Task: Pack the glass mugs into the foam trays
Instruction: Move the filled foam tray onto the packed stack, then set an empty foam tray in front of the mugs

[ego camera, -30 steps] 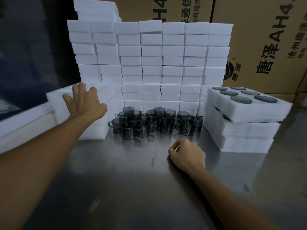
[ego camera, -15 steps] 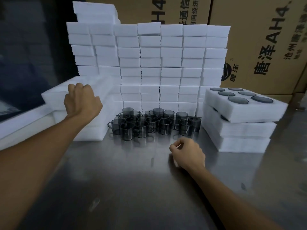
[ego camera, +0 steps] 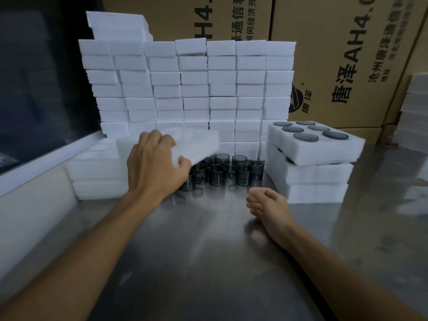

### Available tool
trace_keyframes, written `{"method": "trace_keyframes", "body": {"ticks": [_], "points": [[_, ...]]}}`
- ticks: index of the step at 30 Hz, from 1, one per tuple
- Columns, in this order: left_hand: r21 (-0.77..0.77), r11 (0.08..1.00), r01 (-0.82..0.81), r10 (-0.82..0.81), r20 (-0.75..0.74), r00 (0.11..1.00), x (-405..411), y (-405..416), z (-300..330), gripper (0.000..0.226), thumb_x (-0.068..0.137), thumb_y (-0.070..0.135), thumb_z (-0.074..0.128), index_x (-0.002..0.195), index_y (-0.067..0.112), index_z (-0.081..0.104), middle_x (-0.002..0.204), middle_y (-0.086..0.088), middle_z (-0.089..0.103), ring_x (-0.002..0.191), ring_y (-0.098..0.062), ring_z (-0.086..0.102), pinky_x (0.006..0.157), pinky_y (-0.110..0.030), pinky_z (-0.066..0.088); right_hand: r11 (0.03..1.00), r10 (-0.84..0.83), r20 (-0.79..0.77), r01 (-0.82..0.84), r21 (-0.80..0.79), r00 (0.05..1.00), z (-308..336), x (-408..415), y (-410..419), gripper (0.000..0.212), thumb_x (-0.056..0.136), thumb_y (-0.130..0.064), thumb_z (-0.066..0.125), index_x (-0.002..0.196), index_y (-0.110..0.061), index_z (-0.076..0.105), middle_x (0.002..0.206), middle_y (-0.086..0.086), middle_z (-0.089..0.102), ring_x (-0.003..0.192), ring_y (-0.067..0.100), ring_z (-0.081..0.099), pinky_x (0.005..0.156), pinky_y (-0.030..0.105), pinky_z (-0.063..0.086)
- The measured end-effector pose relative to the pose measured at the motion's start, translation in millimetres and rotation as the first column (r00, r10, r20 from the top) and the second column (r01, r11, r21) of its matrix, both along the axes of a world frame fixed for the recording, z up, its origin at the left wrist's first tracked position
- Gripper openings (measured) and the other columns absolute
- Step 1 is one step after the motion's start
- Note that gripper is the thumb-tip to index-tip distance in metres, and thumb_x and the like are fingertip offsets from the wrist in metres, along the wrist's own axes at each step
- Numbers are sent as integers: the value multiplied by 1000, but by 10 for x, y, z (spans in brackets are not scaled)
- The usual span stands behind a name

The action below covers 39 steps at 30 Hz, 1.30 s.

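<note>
My left hand [ego camera: 155, 163] grips a white foam tray [ego camera: 196, 144] by its near edge and holds it tilted in the air above the left part of a cluster of dark glass mugs [ego camera: 231, 170] on the steel table. My right hand [ego camera: 266, 205] rests on the table in front of the mugs, palm turned inward, fingers loosely extended, holding nothing. On the right stands a stack of three foam trays [ego camera: 312, 172]; the top one [ego camera: 342, 147] holds several mugs in its round holes.
A low pile of foam trays [ego camera: 97, 172] lies at the left. A tall wall of stacked foam pieces [ego camera: 208, 89] rises behind the mugs, with cardboard boxes [ego camera: 347, 54] beyond it. More foam [ego camera: 414, 117] is stacked at the far right. The steel tabletop [ego camera: 196, 251] stretches toward me.
My left hand closed on the top tray of the left pile and lifted it rightward over the mugs. My right hand uncurled from a loose fist.
</note>
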State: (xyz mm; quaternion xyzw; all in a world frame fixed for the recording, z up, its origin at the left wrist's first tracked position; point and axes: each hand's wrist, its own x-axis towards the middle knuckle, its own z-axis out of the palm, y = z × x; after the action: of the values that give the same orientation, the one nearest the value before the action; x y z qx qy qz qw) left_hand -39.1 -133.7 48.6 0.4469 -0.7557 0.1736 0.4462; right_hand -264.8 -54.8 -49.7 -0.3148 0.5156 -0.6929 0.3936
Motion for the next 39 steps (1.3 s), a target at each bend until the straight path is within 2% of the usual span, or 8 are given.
{"method": "trace_keyframes", "body": {"ticks": [5,10,19,22,27,33,36,39], "points": [[7,983,186,-185,-67,981,-73,323,-363,26,63,27,59,80,7,63,85,-5,57,88,-30,54,61,-36,48,998,54,277,-63,22,959,50,-146,178,34,97,-42,55,115,-13,58,107,18,68,98,26,68,78,31,51],[-54,948,315,-316,-26,948,-21,423,-671,23,63,25,53,74,6,58,79,-3,55,79,-27,53,60,-32,45,998,56,421,-54,-17,905,118,-270,314,56,93,-63,48,131,-22,51,121,24,64,109,37,67,85,41,52],[-39,884,465,-466,-25,884,111,426,-834,17,59,16,51,68,2,53,81,-6,52,76,-26,49,58,-40,45,999,-38,112,33,41,993,122,-339,298,28,92,-46,58,111,-24,61,95,12,73,79,22,73,67,35,53],[-7,840,542,-542,-31,840,117,442,-846,16,58,17,50,67,3,50,86,-7,51,80,-28,49,63,-42,44,1000,6,29,-7,16,1000,76,-354,309,33,90,-35,66,112,-11,68,100,14,75,85,28,73,75,40,58],[66,739,670,-651,-185,736,104,435,-910,21,73,28,57,74,6,57,94,-4,54,87,-25,53,72,-31,43,1000,-15,-16,15,-1,1000,72,-404,314,11,84,-21,71,93,-22,77,95,8,76,80,23,72,64,32,56],[212,735,644,-376,-663,647,118,255,-1001,29,75,47,57,90,23,65,97,1,63,94,-19,60,79,-29,47,998,-35,-102,39,41,994,13,-369,251,11,88,-14,67,88,-17,77,80,5,77,64,15,72,50,23,53],[390,577,718,-167,-804,570,146,130,-1046,39,66,43,66,99,24,69,108,-3,67,104,-26,63,92,-46,49,998,-35,-207,44,42,978,-35,-345,228,11,90,-21,67,91,-17,77,83,2,78,71,14,73,62,28,54],[403,549,732,-108,-834,541,163,80,-1037,30,68,28,65,97,23,70,103,-2,70,101,-26,65,85,-39,50,995,-73,-292,90,44,954,-76,-360,180,12,90,-25,68,100,-22,73,93,-3,77,85,15,72,77,33,56]]}}
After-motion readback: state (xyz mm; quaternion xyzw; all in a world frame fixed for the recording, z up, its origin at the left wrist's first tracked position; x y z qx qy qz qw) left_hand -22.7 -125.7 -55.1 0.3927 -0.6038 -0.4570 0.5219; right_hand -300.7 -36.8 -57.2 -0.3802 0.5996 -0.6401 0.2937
